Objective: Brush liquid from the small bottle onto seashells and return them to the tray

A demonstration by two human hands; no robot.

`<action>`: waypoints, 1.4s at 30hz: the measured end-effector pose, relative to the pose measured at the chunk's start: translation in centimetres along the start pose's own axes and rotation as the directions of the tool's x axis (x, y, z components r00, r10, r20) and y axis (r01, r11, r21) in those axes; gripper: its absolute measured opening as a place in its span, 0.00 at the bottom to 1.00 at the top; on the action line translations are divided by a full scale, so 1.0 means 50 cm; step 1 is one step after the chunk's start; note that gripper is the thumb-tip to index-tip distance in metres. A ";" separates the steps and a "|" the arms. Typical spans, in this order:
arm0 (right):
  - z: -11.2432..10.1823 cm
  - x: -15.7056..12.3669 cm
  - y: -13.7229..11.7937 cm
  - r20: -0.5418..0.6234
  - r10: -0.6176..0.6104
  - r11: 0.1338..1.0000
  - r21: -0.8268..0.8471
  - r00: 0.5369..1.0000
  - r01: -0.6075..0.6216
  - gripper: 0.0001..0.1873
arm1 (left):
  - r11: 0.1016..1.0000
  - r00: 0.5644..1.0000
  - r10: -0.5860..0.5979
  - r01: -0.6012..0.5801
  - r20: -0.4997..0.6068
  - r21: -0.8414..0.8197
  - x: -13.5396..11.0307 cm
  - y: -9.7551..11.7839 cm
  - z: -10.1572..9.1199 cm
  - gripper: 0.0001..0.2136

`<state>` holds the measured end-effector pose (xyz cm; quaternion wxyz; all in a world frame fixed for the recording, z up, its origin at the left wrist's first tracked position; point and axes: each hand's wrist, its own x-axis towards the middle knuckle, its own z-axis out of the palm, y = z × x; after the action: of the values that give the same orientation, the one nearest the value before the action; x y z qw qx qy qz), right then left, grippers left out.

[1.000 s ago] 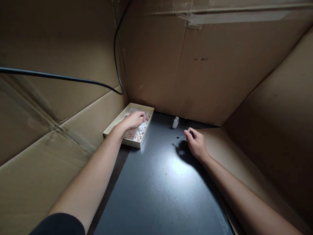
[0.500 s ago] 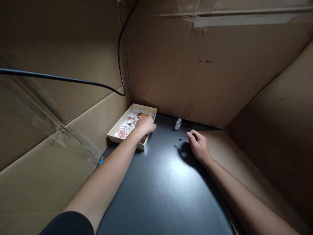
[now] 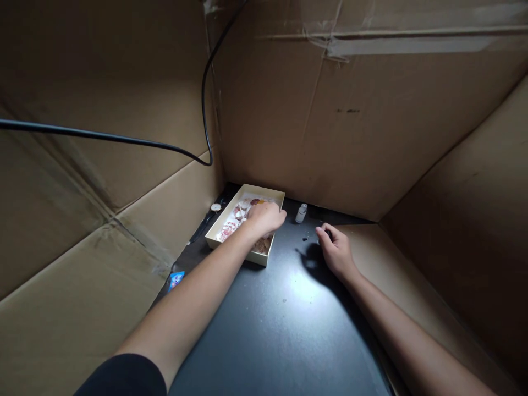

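Observation:
My left hand (image 3: 267, 216) is closed over the right-hand wall of a shallow cream box (image 3: 237, 258), its fingertips partly hidden. Inside the box lie several seashells (image 3: 240, 210), ribbed and patterned in red, white, brown and orange. To the right, my right hand (image 3: 336, 250) is held above the dark table, fingers pinched round a small black-ended object (image 3: 329, 234) that is mostly hidden; I cannot make out its kind. Between the two hands, nearer the back, a small clear glass vial (image 3: 301, 213) with whitish contents stands upright.
A round-faced watch (image 3: 215, 207) lies left of the box at the back, and a blue packet (image 3: 176, 279) sits on the table's left edge. Cardboard walls (image 3: 289, 126) enclose the dark table (image 3: 264, 341). A black cable (image 3: 165, 146) hangs at upper left.
The box has slid right with my left hand on it, closer to the vial. The watch and more of the blue packet now show. My right hand has stayed nearly still.

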<state>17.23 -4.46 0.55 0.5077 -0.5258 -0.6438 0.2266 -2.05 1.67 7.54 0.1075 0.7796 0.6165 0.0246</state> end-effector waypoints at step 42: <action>-0.003 -0.002 -0.001 0.033 0.115 0.993 -0.004 0.993 -0.115 0.22 | 0.979 0.951 0.202 -0.203 0.233 -0.018 0.021 -0.066 -0.007 0.18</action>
<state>17.32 -4.59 0.62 0.4825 -0.5588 -0.6209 0.2635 -5.03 3.44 7.13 0.1735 0.8365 0.5165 -0.0582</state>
